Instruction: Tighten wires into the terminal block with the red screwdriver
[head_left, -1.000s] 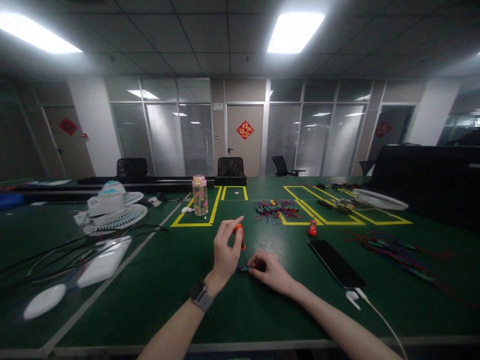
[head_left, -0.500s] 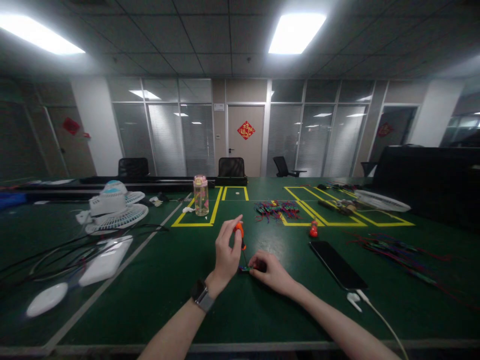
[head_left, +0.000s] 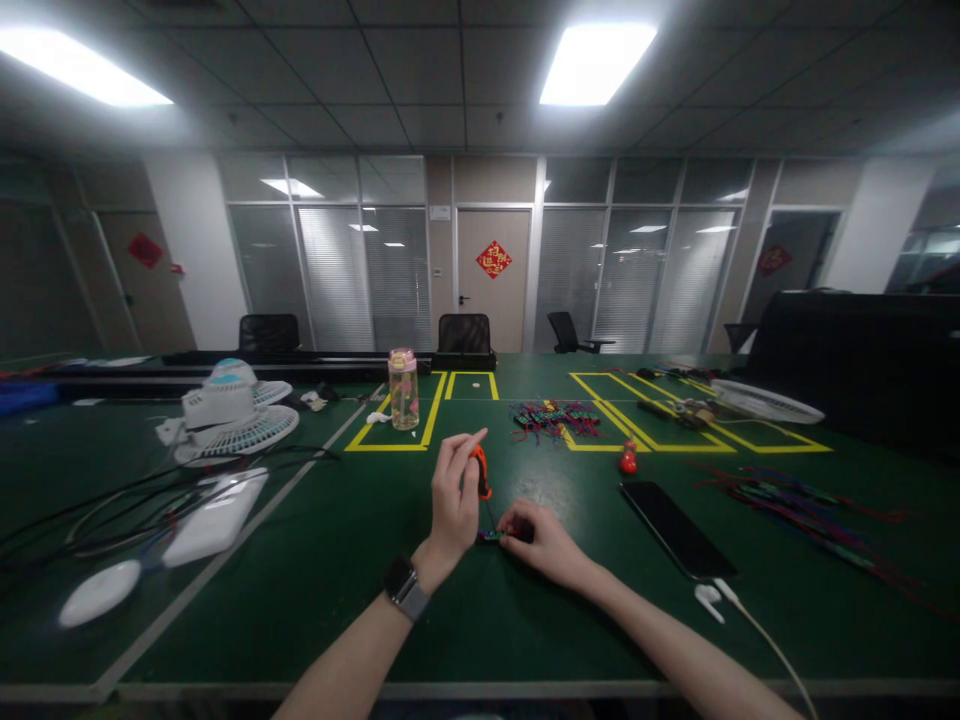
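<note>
My left hand [head_left: 454,497] is closed round the orange and black handle of a screwdriver [head_left: 483,474]. Its thin shaft points down at a small green circuit board [head_left: 491,536] just above or on the table; which of the two I cannot tell. Pinched at the board's right end are the fingers of my right hand [head_left: 534,533]. Fingers cover part of the board, and the exact spot where the screwdriver tip meets it is too small to make out.
On the green table [head_left: 465,640], a heap of wired boards [head_left: 555,420] lies ahead and more wired boards [head_left: 802,510] lie right. A phone [head_left: 675,530], red object [head_left: 628,458] and earphone [head_left: 709,602] are nearer. Left stand a bottle [head_left: 403,392], fan [head_left: 225,410] and white box [head_left: 217,517].
The screwdriver handle has turned a little within my left hand. Both hands stay in nearly the same place at the board, and the whole view has shifted slightly.
</note>
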